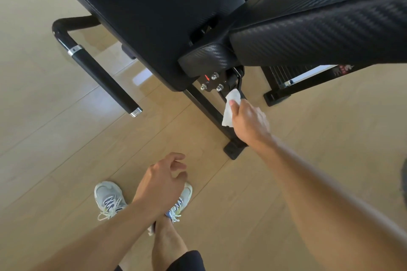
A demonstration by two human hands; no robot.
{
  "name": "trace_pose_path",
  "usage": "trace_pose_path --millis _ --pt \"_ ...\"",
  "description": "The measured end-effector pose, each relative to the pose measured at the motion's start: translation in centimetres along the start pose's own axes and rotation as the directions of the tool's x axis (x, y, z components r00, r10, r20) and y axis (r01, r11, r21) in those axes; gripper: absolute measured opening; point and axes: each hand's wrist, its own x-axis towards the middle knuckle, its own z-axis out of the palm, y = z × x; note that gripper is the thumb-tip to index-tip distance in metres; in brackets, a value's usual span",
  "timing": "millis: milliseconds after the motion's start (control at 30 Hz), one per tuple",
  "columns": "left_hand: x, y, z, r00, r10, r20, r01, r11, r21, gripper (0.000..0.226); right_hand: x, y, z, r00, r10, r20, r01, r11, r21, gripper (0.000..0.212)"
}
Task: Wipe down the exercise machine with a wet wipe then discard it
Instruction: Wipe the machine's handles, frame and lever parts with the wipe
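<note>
The black exercise machine (154,17) fills the upper half of the head view, with two padded cushions and a metal frame. Under the joint of the cushions a thin black lever (239,81) hangs down beside a bolted bracket. My right hand (248,121) grips a white wet wipe (230,105) and presses it round the lower end of that lever. My left hand (163,180) hovers low over the floor with loosely curled fingers and holds nothing.
A black handlebar (99,72) with chrome rings sticks out at the left. The machine's foot (234,149) rests on the beige tiled floor near my right wrist. My two feet in light sneakers (110,198) stand below. Another black base (277,94) lies at the right.
</note>
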Motion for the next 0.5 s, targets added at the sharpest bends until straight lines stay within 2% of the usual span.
trace_pose_path --millis 67,100,167,200,267,333,400,467,500 --pt "-0.5 -0.5 0.0 1.0 -0.011 0.014 0.011 1.0 0.002 0.032 -3.1 0.6 0.9 0.989 0.147 -0.023 -0.14 0.973 0.183 0.039" --pt "-0.9 -0.7 -0.1 1.0 -0.02 0.022 0.02 1.0 -0.003 0.032 -5.3 1.0 2.0 0.967 0.255 0.016 -0.248 0.917 0.312 0.041" --pt "-1.3 -1.0 -0.5 0.999 -0.038 0.032 0.039 0.998 -0.042 0.032 -10.1 1.0 4.3 0.907 0.393 0.153 -0.419 0.801 0.427 0.047" --pt "-1.3 -1.1 -0.8 0.998 -0.046 0.033 0.048 0.996 -0.071 0.032 -12.1 0.1 5.2 0.88 0.395 0.264 -0.475 0.76 0.444 0.047" --pt "-1.2 -1.4 -1.7 0.998 -0.063 0.017 0.065 0.99 -0.129 0.031 -13.5 -2.9 6.0 0.863 0.281 0.42 -0.492 0.657 0.57 0.039" --pt "-0.7 -1.8 -2.8 0.996 -0.087 -0.03 0.081 0.982 -0.17 0.029 -11.3 -6.6 5.0 0.908 0.217 0.36 -0.415 0.598 0.686 0.035" --pt "0.0 -2.5 -4.0 0.99 -0.103 -0.097 0.081 0.975 -0.205 0.029 -6.7 -10.0 2.5 0.923 0.322 0.209 -0.358 0.523 0.774 0.035" --pt "0.8 -3.4 -5.5 0.976 -0.122 -0.178 0.072 0.962 -0.264 0.03 -1.0 -13.5 -0.6 0.905 0.424 0.022 -0.258 0.508 0.822 0.035" --pt "1.2 -3.8 -6.3 0.967 -0.129 -0.222 0.059 0.953 -0.297 0.03 1.6 -15.3 -2.1 0.898 0.438 -0.045 -0.185 0.467 0.865 0.03"
